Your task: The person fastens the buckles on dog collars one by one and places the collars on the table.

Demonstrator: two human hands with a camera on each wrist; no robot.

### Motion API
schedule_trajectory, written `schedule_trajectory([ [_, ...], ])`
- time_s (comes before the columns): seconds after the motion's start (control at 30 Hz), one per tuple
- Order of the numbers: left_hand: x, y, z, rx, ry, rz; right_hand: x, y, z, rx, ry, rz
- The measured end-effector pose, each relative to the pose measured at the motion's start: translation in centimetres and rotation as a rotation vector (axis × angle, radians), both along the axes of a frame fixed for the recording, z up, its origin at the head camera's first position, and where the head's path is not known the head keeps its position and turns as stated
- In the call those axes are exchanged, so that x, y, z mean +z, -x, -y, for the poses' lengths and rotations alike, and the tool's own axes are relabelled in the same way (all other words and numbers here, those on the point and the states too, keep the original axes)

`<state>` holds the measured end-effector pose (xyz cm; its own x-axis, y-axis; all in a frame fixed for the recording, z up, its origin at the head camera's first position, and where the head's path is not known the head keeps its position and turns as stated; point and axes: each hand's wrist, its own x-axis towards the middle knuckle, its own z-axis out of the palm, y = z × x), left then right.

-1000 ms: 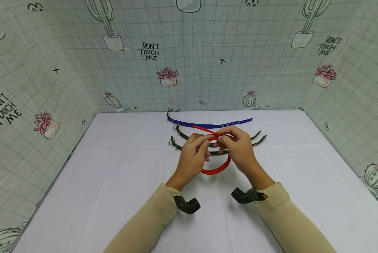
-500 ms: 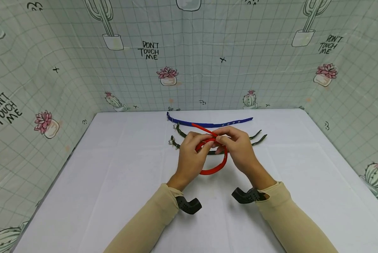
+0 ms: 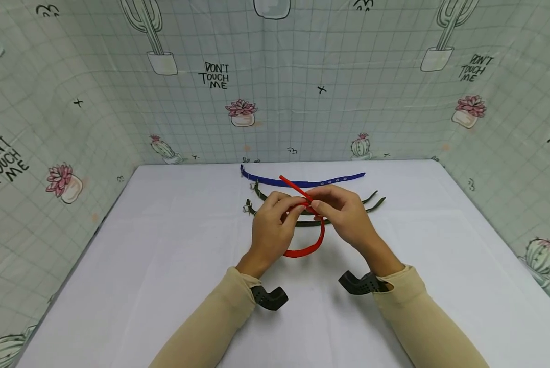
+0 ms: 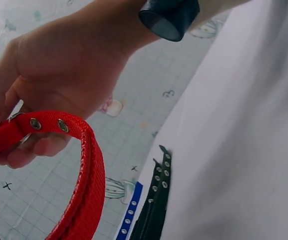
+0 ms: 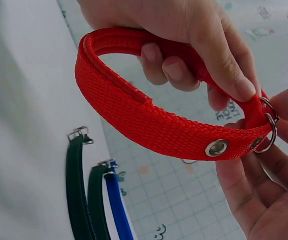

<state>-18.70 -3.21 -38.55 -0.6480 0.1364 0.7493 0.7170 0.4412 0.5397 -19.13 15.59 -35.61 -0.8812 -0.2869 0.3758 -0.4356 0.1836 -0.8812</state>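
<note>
Both hands hold a red webbing collar [image 3: 308,249] up over the middle of the white table [image 3: 164,266]. It is bent into a loop that hangs toward me. My left hand [image 3: 272,221] pinches the strap [image 5: 148,120] by the metal ring [image 5: 268,131], thumb on top. My right hand [image 3: 344,213] pinches the same spot from the other side, its fingers [image 5: 263,200] at the ring. The strap's free end [image 3: 289,185] sticks out behind the hands. An eyelet [image 5: 217,148] shows in the webbing [image 4: 86,175].
Behind the hands a blue collar [image 3: 302,182] and two dark green collars [image 3: 375,196] lie flat in a row across the table. Cactus-print sheeting [image 3: 275,102] walls in the back and both sides. Black wrist cameras [image 3: 269,297] sit on both forearms.
The red loop has drawn narrower and shifted a little left while both hands keep their pinch at the ring. The collars on the table have not moved.
</note>
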Motion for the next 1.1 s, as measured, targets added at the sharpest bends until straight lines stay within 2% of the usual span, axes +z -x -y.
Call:
schedule_trajectory([
  [0.1, 0.2, 0.0, 0.2, -0.002, 0.002, 0.027, 0.0, 0.0, 0.0, -0.011, -0.005, -0.002],
  [0.33, 0.3, -0.1, 0.3, -0.01, -0.042, 0.164, -0.1, 0.0, -0.2, -0.032, -0.043, 0.009],
  [0.63, 0.3, 0.4, 0.5, -0.068, 0.037, 0.118, -0.2, 0.2, -0.4, -0.031, -0.068, -0.014],
  [0.87, 0.5, 0.4, 0.8, -0.112, 0.16, 0.149, -0.5, 0.4, -0.6, -0.028, -0.092, -0.011],
  [1.1, 0.4, 0.6, 1.1, -0.143, 0.133, 0.156, -0.8, 0.7, -0.8, -0.029, -0.083, -0.028],
])
